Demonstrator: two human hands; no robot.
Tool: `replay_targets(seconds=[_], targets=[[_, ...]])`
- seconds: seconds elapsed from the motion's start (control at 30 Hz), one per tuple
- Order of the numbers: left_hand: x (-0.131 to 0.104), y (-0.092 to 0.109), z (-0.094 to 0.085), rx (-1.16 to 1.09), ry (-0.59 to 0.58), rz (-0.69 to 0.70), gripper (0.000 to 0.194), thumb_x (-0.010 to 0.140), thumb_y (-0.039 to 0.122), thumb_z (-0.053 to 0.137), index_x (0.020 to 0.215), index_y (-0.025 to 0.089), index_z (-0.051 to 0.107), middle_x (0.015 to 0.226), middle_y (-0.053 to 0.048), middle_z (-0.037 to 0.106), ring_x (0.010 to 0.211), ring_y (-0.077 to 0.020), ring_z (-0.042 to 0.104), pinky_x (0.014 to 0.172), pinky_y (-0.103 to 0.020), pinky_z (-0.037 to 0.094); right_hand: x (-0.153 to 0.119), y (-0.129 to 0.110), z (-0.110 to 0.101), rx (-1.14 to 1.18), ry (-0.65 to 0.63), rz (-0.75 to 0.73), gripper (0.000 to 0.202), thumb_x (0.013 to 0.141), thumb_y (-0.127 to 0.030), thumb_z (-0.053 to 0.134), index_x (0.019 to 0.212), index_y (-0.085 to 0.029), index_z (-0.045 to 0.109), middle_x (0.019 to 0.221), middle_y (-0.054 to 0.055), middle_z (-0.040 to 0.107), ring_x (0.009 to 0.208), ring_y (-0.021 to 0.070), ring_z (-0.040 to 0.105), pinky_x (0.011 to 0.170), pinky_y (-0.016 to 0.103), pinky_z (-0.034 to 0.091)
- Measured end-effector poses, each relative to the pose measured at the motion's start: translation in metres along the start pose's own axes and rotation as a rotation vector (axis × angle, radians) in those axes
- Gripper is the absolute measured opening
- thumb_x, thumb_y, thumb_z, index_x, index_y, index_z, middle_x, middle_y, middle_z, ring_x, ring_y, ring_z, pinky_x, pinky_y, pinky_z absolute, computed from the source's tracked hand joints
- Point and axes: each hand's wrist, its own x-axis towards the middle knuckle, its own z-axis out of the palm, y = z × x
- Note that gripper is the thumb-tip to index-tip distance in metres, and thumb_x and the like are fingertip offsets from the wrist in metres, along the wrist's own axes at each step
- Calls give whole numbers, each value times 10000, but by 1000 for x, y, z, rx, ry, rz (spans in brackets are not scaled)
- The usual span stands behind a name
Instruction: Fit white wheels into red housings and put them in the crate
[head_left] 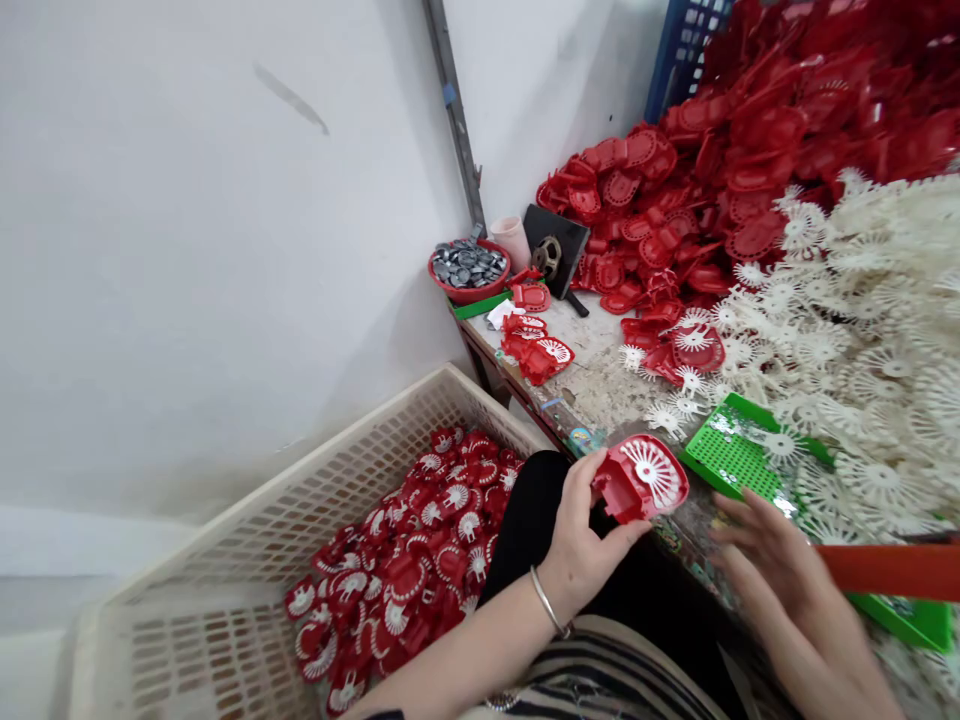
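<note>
My left hand (581,545) grips a red plastic shell (622,485) by its lower edges, between thumb and fingers. A white fan-shaped piece (652,472) with thin spokes sits in the rounded end of this shell. To the right, my right hand (784,590) is slightly blurred, with its fingers stretched out and apart and nothing visible in them. Just beyond its fingertips lies a green perforated tray (739,445) with small shiny bits and a white spoked piece on it. An orange bar (889,570) runs beside that hand to the right edge.
On the worktable (592,345) are a heap of red shells (660,220), a pile of white spoked pieces (877,330) and a red bowl of grey metal parts (469,268). A pale plastic crate (217,540) at lower left holds many red-and-white assemblies. A white wall (225,250) borders the left.
</note>
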Motion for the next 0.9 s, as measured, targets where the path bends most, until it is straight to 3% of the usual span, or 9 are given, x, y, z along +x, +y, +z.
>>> replay_targets(seconds=[0.07, 0.17, 0.3, 0.37, 0.5, 0.6, 0.7, 0.8, 0.9], targets=[[-10, 4, -1, -21, -44, -37, 725, 763, 295, 739, 1387, 277, 371, 1428, -134, 386, 1329, -295, 414, 1106, -470, 372, 18, 2, 24, 68, -54, 43, 665, 823, -544, 611, 1374, -253, 378, 1362, 122, 512, 1120, 249, 598, 875, 390, 564], [-18, 9, -7, -111, -51, -101, 758, 731, 304, 768, 1384, 280, 384, 1423, -134, 394, 1322, -301, 419, 1106, -470, 361, 41, 3, 49, 116, -115, 118, 606, 804, -573, 603, 1270, -208, 471, 1290, 127, 575, 1160, 263, 577, 977, 424, 504], [-15, 16, -24, -450, -70, -253, 922, 683, 442, 789, 1444, 285, 292, 1298, -119, 514, 1177, -274, 547, 985, -409, 465, 52, -3, 56, 191, -266, 142, 493, 802, -492, 634, 1187, -205, 524, 1132, 85, 658, 1008, 222, 645, 909, 383, 537], [-10, 20, -32, -582, -78, -404, 824, 742, 501, 714, 1433, 269, 332, 1257, -115, 558, 1071, -252, 601, 828, -353, 531, 51, -7, 57, 134, -343, 116, 470, 796, -457, 644, 1181, -206, 545, 1112, 65, 666, 985, 203, 647, 902, 360, 536], [-1, 23, -42, -606, -146, -662, 500, 811, 359, 663, 1275, 196, 569, 1164, -102, 662, 892, -183, 645, 700, -261, 519, 56, -11, 64, 8, -483, 50, 437, 796, -407, 628, 1174, -193, 576, 1078, 55, 687, 945, 191, 659, 871, 345, 542], [1, 23, -43, -580, -140, -659, 391, 826, 311, 624, 1195, 185, 643, 1047, -78, 719, 831, -166, 649, 680, -246, 509, 76, -11, 65, -312, -408, -112, 438, 829, -411, 597, 1188, -160, 584, 1033, 75, 699, 896, 192, 666, 814, 333, 551], [1, 23, -43, -591, -47, -678, 355, 771, 284, 654, 1108, 180, 689, 962, -58, 739, 786, -163, 653, 650, -239, 504, 108, -12, 57, -759, -241, -243, 392, 883, -404, 538, 1175, -151, 606, 1084, 105, 682, 1006, 221, 628, 897, 361, 504], [5, 24, -45, -619, 81, -734, 332, 679, 283, 710, 989, 163, 718, 832, -35, 737, 675, -146, 637, 581, -231, 487, 137, -10, 45, -956, -148, -195, 367, 898, -365, 500, 1159, -135, 615, 1153, 162, 648, 1116, 311, 563, 970, 485, 420], [9, 26, -47, -644, 127, -759, 369, 609, 289, 764, 949, 157, 709, 803, -27, 729, 630, -137, 625, 557, -231, 476, 150, -4, 40, -1123, -106, -133, 353, 839, -308, 558, 1146, -143, 613, 1125, 195, 649, 1122, 373, 534, 923, 555, 392]])
